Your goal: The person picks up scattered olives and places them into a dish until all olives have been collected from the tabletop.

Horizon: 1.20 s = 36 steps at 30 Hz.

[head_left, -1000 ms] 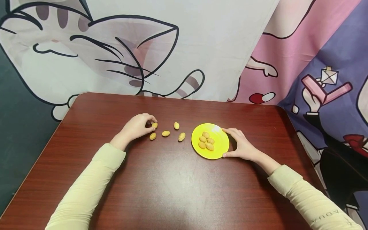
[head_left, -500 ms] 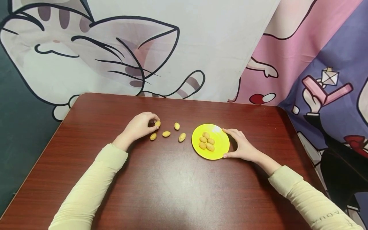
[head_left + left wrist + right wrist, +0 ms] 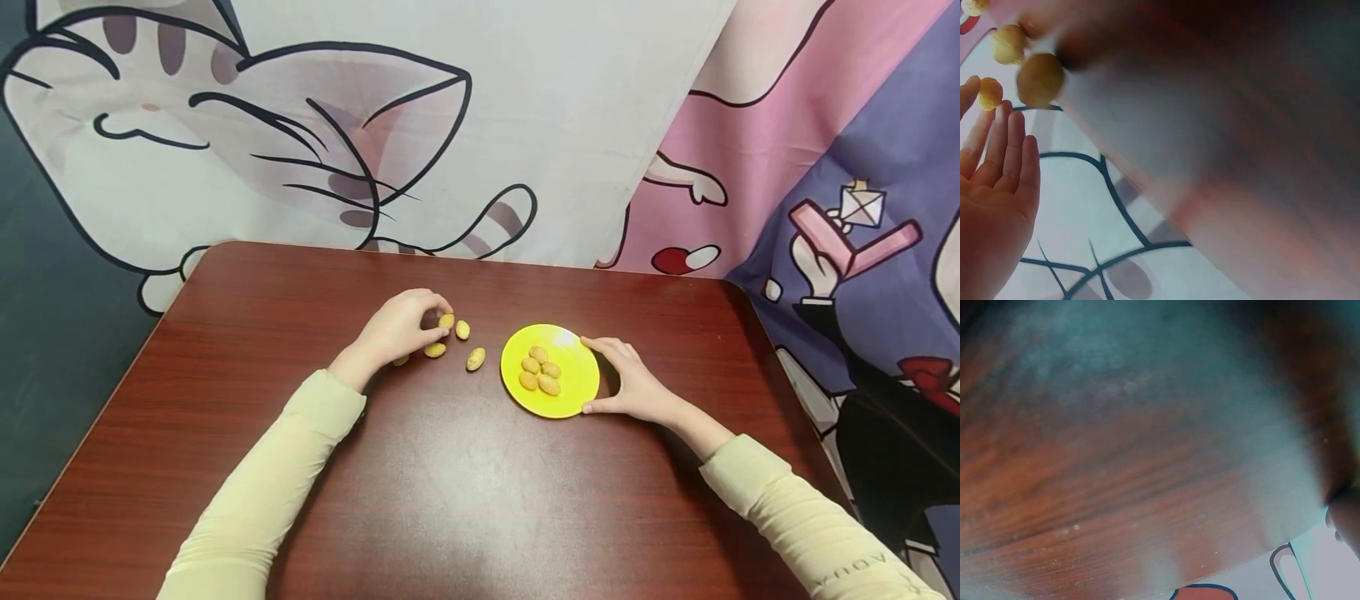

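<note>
Between thumb and fingertips, my left hand [image 3: 403, 323] pinches a small yellow oval piece [image 3: 447, 321], wrinkled and fruit-like. In the left wrist view the same yellow piece [image 3: 990, 94] shows at the fingertips. A loose yellow oval [image 3: 462, 330] lies just right of it, another yellow oval [image 3: 476, 359] nearer the plate, and one more oval [image 3: 435, 351] below the hand. A further oval [image 3: 401, 361] is partly hidden by the hand. My right hand [image 3: 633, 383] holds the right rim of a round yellow plate [image 3: 573, 400], thumb at the front, fingers behind. Several similar ovals [image 3: 549, 385] lie on the plate.
Everything stands on a dark red-brown wooden table [image 3: 450, 483] with rounded far corners. Behind it hangs a white cloth [image 3: 585, 125] with a cartoon cat; a pink and blue printed cloth [image 3: 795, 133] hangs at the right. The right wrist view shows mostly blurred tabletop [image 3: 1116, 487].
My left hand has moved right with the pinched yellow piece, from the left of the loose ovals to beside the rear one. The right hand and plate stay put.
</note>
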Motion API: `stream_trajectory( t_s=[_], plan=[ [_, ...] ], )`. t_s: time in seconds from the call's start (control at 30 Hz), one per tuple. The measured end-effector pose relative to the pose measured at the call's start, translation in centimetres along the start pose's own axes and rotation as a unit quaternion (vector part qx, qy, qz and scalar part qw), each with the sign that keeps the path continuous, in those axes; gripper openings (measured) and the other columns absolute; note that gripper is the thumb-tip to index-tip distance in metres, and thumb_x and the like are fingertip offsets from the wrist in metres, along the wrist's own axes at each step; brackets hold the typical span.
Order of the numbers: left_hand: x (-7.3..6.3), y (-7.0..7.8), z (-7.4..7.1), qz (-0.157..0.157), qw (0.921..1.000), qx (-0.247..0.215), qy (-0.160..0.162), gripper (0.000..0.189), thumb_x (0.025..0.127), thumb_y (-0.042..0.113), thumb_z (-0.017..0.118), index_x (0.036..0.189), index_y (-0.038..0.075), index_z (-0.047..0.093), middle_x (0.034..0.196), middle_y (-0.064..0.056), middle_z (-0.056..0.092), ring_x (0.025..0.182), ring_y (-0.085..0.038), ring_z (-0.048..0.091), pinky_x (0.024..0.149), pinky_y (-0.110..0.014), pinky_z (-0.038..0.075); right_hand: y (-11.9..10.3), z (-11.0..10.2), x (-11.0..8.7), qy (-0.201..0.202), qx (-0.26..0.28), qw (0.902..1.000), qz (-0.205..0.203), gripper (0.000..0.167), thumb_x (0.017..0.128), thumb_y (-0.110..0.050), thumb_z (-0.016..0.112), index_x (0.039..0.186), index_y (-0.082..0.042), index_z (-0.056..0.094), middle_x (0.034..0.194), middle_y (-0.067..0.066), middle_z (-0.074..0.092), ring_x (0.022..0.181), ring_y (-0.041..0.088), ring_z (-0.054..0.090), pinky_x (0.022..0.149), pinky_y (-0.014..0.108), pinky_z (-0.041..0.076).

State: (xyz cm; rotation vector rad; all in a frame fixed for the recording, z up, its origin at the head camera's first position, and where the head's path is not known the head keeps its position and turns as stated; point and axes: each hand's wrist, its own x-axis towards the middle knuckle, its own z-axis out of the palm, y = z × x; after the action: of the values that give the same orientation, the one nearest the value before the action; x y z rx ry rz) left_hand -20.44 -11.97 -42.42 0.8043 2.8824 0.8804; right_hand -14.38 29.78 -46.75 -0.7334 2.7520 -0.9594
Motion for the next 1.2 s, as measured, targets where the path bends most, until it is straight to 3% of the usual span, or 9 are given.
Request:
stream_trajectory(
  t_s=[0.43,0.87,1.2],
  plan=[
    [2.8,4.1,2.6,0.057,0.998,-0.012,-0.022,0.023,0.093,0.016,0.082,0.114,0.01,0.076,0.109,-0.006,0.075,0.104,-0.022,0.07,0.098,-0.038,0.057,-0.1,0.0,-0.1,0.004,0.002,1.0,-0.009,0.11,0.068,-0.028,0.1,0.158,-0.003,0.043,0.15,0.022,0.049,0.139,0.041,0.039,0.112,0.062,0.033],
    [4.8,7.9,4.7,0.084,0.9948,-0.004,-0.057,0.023,0.097,0.018,0.078,0.119,0.013,0.075,0.114,-0.003,0.074,0.107,-0.02,0.065,0.101,-0.035,0.054,0.0,0.0,0.0,0.002,0.001,1.0,-0.008,0.109,0.069,-0.029,0.1,0.159,-0.003,0.043,0.149,0.021,0.049,0.138,0.041,0.039,0.111,0.061,0.033],
    [6.2,9.8,6.4,0.098,0.9922,0.0,-0.078,0.027,0.097,0.021,0.079,0.122,0.013,0.075,0.12,-0.003,0.073,0.111,-0.019,0.065,0.104,-0.032,0.053,0.1,0.0,0.0,0.004,0.001,0.9999,-0.016,0.109,0.069,-0.027,0.1,0.158,-0.002,0.043,0.148,0.021,0.05,0.136,0.041,0.04,0.109,0.059,0.034]
  ],
)
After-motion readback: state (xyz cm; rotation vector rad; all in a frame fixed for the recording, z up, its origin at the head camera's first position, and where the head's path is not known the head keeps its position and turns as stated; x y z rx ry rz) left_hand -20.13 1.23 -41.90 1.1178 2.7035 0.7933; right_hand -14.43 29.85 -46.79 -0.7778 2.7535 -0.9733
